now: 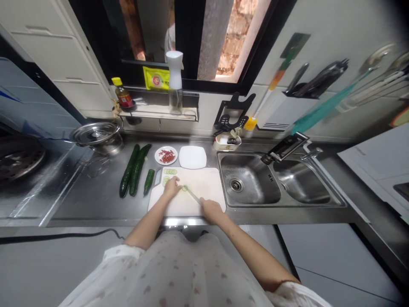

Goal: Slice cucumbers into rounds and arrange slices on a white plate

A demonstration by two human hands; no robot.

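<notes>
My right hand [211,209] is closed round the handle of a knife [193,195], its blade angled up and left over a white cutting board [204,183]. At the blade's tip is a pale green cucumber slice [184,188]; whether they touch I cannot tell. Close to that slice, my left hand [171,187] rests over the board, thumb and bent forefinger apart, with no held thing visible. More cucumber slices [170,172] lie in short rows at the board's upper left, partly hidden by this hand. Left of the board lies a cut cucumber piece [148,181].
Two whole cucumbers [136,170] lie further left. Behind the board are a plate of chopped red pieces [166,156] and a white square plate [192,157]. A double sink [252,179] adjoins on the right; a lidded steel pot [99,136] stands back left.
</notes>
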